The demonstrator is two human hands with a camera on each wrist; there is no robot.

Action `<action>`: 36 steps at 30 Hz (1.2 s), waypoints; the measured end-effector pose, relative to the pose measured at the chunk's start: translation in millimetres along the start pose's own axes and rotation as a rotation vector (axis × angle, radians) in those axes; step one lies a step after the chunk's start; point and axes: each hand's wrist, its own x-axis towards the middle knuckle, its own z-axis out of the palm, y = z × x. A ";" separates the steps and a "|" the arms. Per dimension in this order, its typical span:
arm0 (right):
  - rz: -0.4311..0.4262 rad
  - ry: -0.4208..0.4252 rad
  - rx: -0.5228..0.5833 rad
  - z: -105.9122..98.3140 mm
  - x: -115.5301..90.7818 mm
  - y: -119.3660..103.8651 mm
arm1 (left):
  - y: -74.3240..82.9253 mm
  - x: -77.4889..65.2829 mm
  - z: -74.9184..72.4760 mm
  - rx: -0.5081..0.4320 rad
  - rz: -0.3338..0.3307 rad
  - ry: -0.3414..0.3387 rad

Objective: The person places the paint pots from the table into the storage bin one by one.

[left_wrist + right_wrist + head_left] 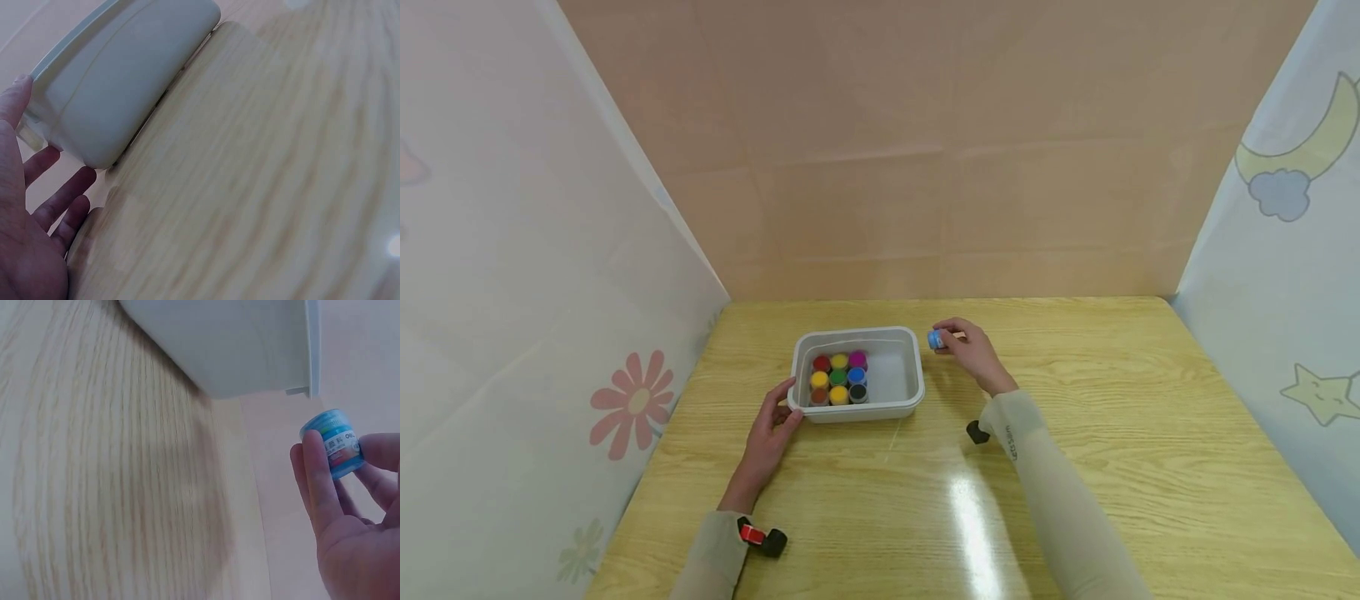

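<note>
A small light-blue paint jar [337, 444] with a printed label is pinched between the thumb and fingers of my right hand [972, 350]. It is held in the air just beyond the right rim of a white plastic tray [895, 412]. My left hand [769, 429] holds the tray's front left corner, thumb at the rim and fingers along the side. Inside the tray, several paint jars stand in rows on the left. Among them are a green jar [838, 377], a blue jar [857, 375], a black jar [858, 392] and a purple jar [857, 359].
The tray stands on a wood-grain table [1112, 442], toward its back edge. Behind the table is a tan backdrop [955, 183]. Pale printed sheets [550, 250] flank it on both sides. A bright reflection lies on the tabletop between my forearms.
</note>
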 end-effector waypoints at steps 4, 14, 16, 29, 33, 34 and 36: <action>-0.009 -0.001 0.047 0.2 0.9 0.0 | 0.2 0.0 0.0 0.004 0.004 0.003; -0.042 -0.001 0.015 0.8 0.4 0.3 | -0.8 -0.1 0.1 0.002 0.007 -0.006; -0.049 0.011 -0.030 0.8 -0.4 -0.4 | -1.3 0.1 0.0 -0.002 0.012 -0.007; -0.066 0.011 -0.037 6.8 -2.2 -6.9 | -4.7 1.1 0.1 -0.020 0.005 -0.016; -0.067 0.013 -0.046 8.6 -1.2 -7.0 | -4.5 1.1 0.0 -0.015 0.002 -0.015; -0.068 0.012 -0.044 9.2 -1.0 -7.1 | -4.5 1.1 -0.1 -0.013 0.003 -0.016; -0.074 0.014 -0.041 10.7 -0.9 -7.6 | -4.6 1.1 -0.2 -0.010 0.001 -0.016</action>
